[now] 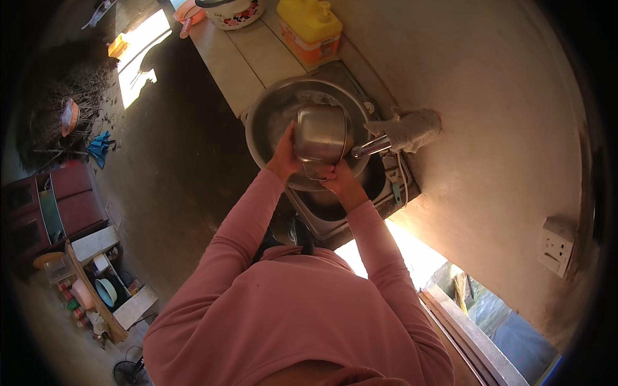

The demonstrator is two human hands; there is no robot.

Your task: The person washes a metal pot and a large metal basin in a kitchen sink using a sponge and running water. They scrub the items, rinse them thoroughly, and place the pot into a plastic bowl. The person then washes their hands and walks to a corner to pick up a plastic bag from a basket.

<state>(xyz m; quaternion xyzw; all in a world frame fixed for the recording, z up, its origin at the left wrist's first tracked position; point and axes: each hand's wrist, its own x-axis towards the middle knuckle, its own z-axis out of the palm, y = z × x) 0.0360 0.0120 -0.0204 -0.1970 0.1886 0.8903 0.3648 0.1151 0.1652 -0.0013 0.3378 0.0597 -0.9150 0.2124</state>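
A stainless steel pot (319,134) is tilted on its side above a large metal basin (263,99). My left hand (286,155) grips the pot by its left side. At its lower right edge, my right hand (342,179) holds it too, beside a thin wire handle (314,174). The pot hides part of the basin, and its inside cannot be seen. The basin rests over a metal sink (316,227), with some foam or water showing inside it. A chrome faucet spout (372,146), with cloth wrapped around its base, points toward the pot from the right.
A yellow-topped plastic jug (309,29), a floral enamel pot (235,14) and a pink dipper (188,14) stand on the tiled counter (241,58). A green-handled tool (396,193) lies at the sink's right edge. A wall socket (556,248) is at right, shelves with bowls (106,292) at left.
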